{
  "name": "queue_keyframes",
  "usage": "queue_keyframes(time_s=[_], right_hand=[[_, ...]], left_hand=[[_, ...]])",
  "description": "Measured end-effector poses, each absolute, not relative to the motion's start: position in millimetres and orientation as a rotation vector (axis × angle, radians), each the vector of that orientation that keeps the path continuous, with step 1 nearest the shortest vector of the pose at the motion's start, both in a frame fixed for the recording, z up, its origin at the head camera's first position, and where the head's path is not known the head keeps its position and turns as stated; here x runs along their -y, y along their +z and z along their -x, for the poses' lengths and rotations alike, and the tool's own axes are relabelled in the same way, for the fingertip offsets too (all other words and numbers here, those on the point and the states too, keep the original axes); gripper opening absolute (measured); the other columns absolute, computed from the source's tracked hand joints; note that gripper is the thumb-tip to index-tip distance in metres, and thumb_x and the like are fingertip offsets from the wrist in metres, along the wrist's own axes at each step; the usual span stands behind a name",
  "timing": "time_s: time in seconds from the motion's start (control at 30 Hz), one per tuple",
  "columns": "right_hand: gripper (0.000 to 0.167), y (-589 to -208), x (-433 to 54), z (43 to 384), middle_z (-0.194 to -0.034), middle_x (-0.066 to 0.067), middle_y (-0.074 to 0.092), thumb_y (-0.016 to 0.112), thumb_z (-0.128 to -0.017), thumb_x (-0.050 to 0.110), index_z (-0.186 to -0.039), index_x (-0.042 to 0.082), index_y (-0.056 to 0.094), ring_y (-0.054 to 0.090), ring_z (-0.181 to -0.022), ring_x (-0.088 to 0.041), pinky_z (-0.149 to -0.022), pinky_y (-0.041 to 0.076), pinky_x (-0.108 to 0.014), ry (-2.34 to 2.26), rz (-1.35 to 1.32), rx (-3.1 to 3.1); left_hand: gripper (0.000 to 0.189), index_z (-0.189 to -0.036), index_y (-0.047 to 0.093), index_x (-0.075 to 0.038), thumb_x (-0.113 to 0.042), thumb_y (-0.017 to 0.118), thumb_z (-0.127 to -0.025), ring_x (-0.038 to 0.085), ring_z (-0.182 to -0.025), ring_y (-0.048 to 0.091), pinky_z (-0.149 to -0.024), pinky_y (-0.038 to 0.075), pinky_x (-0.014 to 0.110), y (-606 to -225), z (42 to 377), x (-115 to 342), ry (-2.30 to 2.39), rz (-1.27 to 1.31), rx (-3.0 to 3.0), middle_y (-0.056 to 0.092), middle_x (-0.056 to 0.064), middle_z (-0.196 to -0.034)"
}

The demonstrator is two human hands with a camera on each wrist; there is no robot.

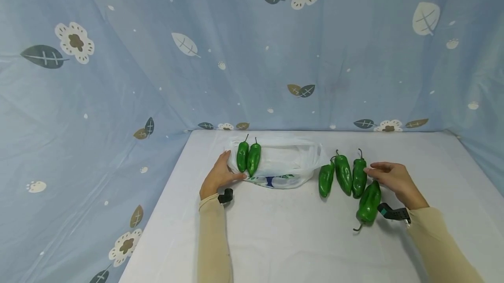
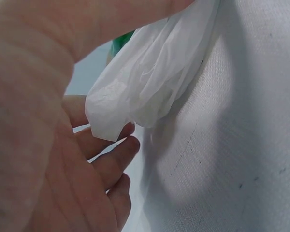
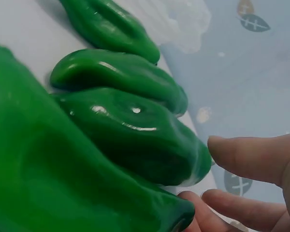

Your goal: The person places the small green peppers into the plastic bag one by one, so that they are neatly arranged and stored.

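Note:
A white plastic bag [image 1: 281,160] lies with its mouth spread, and two green peppers [image 1: 254,157] are at its left end. My left hand [image 1: 218,176] holds that left end, its thumb at the front and fingers at the back; thin white film [image 2: 150,82] lies between them in the left wrist view. My right hand [image 1: 395,182] is at the right, fingertips beside a green pepper [image 1: 359,178]. Seen from the right wrist, the thumb and fingers are spread near the end of that glossy pepper [image 3: 140,135], not closed round it.
Two more peppers lie between the bag and the right hand, a left one [image 1: 325,180] and a taller one [image 1: 343,174]. Another pepper [image 1: 369,204] lies nearer the front, its stem forward. A white-covered table [image 1: 299,239] meets a blue patterned cloth [image 1: 252,55] behind.

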State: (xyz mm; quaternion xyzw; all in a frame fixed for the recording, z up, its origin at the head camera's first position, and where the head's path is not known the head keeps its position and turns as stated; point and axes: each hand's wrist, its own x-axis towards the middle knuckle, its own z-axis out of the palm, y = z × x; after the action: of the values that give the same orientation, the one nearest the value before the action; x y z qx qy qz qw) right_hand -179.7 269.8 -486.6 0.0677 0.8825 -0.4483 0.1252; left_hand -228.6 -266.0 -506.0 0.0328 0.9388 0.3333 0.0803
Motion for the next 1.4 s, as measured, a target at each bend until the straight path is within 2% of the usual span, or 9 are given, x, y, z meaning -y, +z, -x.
queue_keyframes(time_s=[0.13, 0.27, 0.4, 0.53, 0.7, 0.97, 1.17, 1.4], right_hand=[[0.084, -488, -269, 182, -0.151, -0.041, 0.042, 0.056, -0.102, 0.053, -0.150, -0.013, 0.040, 0.051, -0.131, -0.053, -0.101, 0.054, -0.059, -1.250, -0.194, -2.553], [0.085, -490, -268, 184, -0.152, -0.042, 0.039, 0.059, -0.101, 0.054, -0.150, -0.013, 0.040, 0.046, -0.133, -0.057, -0.103, 0.044, -0.071, -1.202, -0.185, -2.547], [0.085, -490, -266, 186, -0.149, -0.042, 0.043, 0.061, -0.100, 0.053, -0.149, -0.014, 0.043, 0.047, -0.131, -0.056, -0.105, 0.044, -0.070, -1.182, -0.171, -2.563], [0.086, -490, -264, 188, -0.139, -0.039, 0.056, 0.062, -0.100, 0.054, -0.148, -0.015, 0.042, 0.052, -0.128, -0.054, -0.104, 0.045, -0.070, -1.169, -0.168, -2.557], [0.089, -489, -263, 191, -0.112, -0.028, 0.073, 0.063, -0.098, 0.056, -0.147, -0.016, 0.043, 0.064, -0.116, -0.046, -0.101, 0.048, -0.070, -1.148, -0.156, -2.561], [0.084, -487, -260, 190, -0.092, -0.008, 0.077, 0.065, -0.097, 0.055, -0.142, -0.015, 0.050, 0.067, -0.110, -0.036, -0.104, 0.047, -0.066, -1.176, -0.195, -2.537], [0.086, -485, -258, 189, -0.094, -0.009, 0.077, 0.065, -0.097, 0.055, -0.143, -0.016, 0.049, 0.071, -0.097, -0.024, -0.107, 0.044, -0.070, -1.205, -0.211, -2.527], [0.084, -487, -259, 188, -0.100, -0.013, 0.077, 0.064, -0.098, 0.054, -0.143, -0.015, 0.050, 0.068, -0.087, -0.013, -0.107, 0.045, -0.068, -1.230, -0.221, -2.533]], left_hand=[[0.122, -0.165, 0.017, -0.002, -0.047, 0.089, -0.077, 0.039, -0.161, 0.019, -0.131, 0.023, 0.053, -506, 229, 267, 0.986, -0.093, -2.808, 0.019, 0.021, -0.172], [0.121, -0.165, 0.017, -0.001, -0.047, 0.088, -0.078, 0.040, -0.161, 0.019, -0.131, 0.023, 0.054, -506, 229, 267, 0.988, -0.105, -2.808, 0.019, 0.022, -0.172], [0.121, -0.165, 0.017, -0.001, -0.046, 0.089, -0.078, 0.041, -0.161, 0.018, -0.131, 0.023, 0.055, -505, 228, 267, 1.002, -0.105, -2.801, 0.019, 0.022, -0.172], [0.121, -0.165, 0.018, -0.001, -0.047, 0.088, -0.078, 0.041, -0.161, 0.018, -0.131, 0.023, 0.055, -503, 227, 266, 1.005, -0.100, -2.795, 0.019, 0.022, -0.172], [0.121, -0.165, 0.018, -0.001, -0.047, 0.088, -0.078, 0.041, -0.160, 0.019, -0.131, 0.023, 0.055, -503, 228, 266, 1.014, -0.105, -2.802, 0.020, 0.021, -0.172], [0.120, -0.165, 0.019, -0.001, -0.047, 0.088, -0.077, 0.041, -0.160, 0.019, -0.131, 0.023, 0.055, -503, 226, 266, 1.036, -0.101, -2.796, 0.020, 0.022, -0.172], [0.121, -0.165, 0.018, -0.001, -0.047, 0.088, -0.078, 0.041, -0.160, 0.019, -0.131, 0.023, 0.054, -503, 227, 266, 1.020, -0.100, -2.799, 0.020, 0.022, -0.172], [0.121, -0.165, 0.018, -0.002, -0.048, 0.087, -0.078, 0.041, -0.160, 0.020, -0.130, 0.024, 0.055, -506, 228, 267, 0.992, -0.097, -2.806, 0.020, 0.022, -0.172]])
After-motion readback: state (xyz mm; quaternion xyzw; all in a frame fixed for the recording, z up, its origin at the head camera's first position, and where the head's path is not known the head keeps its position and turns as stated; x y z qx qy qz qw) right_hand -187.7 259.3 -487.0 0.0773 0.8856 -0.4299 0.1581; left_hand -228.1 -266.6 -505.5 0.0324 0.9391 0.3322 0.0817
